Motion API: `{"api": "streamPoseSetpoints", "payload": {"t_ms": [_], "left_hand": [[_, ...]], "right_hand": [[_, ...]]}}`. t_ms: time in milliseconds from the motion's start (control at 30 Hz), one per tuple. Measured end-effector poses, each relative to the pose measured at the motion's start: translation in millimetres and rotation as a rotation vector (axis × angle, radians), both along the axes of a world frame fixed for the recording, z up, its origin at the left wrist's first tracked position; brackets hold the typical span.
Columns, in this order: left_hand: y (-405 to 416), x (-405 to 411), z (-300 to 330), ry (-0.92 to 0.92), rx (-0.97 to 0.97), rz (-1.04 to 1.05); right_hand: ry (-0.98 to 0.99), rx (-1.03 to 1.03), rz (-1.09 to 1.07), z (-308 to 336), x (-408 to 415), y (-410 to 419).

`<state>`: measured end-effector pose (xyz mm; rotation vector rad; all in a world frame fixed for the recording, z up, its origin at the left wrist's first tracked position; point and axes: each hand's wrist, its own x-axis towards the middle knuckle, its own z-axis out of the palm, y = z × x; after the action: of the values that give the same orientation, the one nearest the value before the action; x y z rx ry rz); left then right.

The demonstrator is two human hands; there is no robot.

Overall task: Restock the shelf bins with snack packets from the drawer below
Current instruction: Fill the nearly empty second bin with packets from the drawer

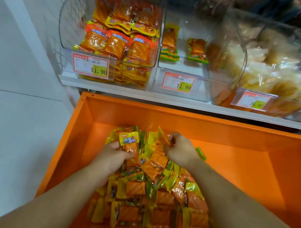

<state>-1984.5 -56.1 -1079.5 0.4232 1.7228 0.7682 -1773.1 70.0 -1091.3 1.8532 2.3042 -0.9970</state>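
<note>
Snack packets [150,190] heaped in the orange drawer [234,139], at 6 o'clock below the shelf bins [109,37]. Left hand [113,158] and right hand [180,149] each grip packets, fingers curled. Light, crinkly, probably slippery; best grasped by bunching several together.

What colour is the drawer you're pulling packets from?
Bright orange, inside and out: the drawer shows clearly in the head view, below the white shelf.

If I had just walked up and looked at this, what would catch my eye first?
Probably the bright orange drawer pulled open below the shelf, with a heap of yellow and orange snack packets in it. Both hands are in the heap: the left hand grips packets and the right hand pinches one. Above, the middle bin looks nearly empty.
</note>
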Motion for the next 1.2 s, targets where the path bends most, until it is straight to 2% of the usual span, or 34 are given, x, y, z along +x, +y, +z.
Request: {"api": "streamPoseSetpoints", "payload": {"t_ms": [100, 233, 333, 467, 533, 633, 900, 1200], "left_hand": [[-1.7, 2.5, 31.5, -0.001, 0.066, 0.003], [-7.8, 10.7, 92.1, -0.031, 0.257, -0.036], [-16.1, 17.2, 138.1, -0.051, 0.392, -0.066], [-35.0, 17.9, 186.5, -0.103, 0.485, -0.093], [-42.7, 13.1, 200.5, -0.149, 0.498, -0.105], [-50.7, 7.6, 212.7, -0.181, 0.511, -0.16], [-41.6, 12.0, 212.2, -0.115, 0.573, -0.196], [-17.9, 9.3, 193.2, -0.164, 0.525, -0.22]], "right_hand": [[0.072, -0.026, 0.088, 62.2, -15.9, -13.2], [0.179, 0.086, 0.134, 140.9, -28.9, -48.2], [0.291, 0.183, 0.083, 182.2, -28.9, -79.8], [0.495, 0.093, -0.003, 223.6, -22.4, -106.9], [0.586, 0.11, -0.021, 234.2, -19.3, -114.5], [0.62, 0.189, -0.051, 237.0, -17.0, -123.7], [0.65, 0.244, -0.076, 229.8, -20.2, -116.2], [0.56, 0.322, 0.039, 229.2, -38.5, -101.7]]}}
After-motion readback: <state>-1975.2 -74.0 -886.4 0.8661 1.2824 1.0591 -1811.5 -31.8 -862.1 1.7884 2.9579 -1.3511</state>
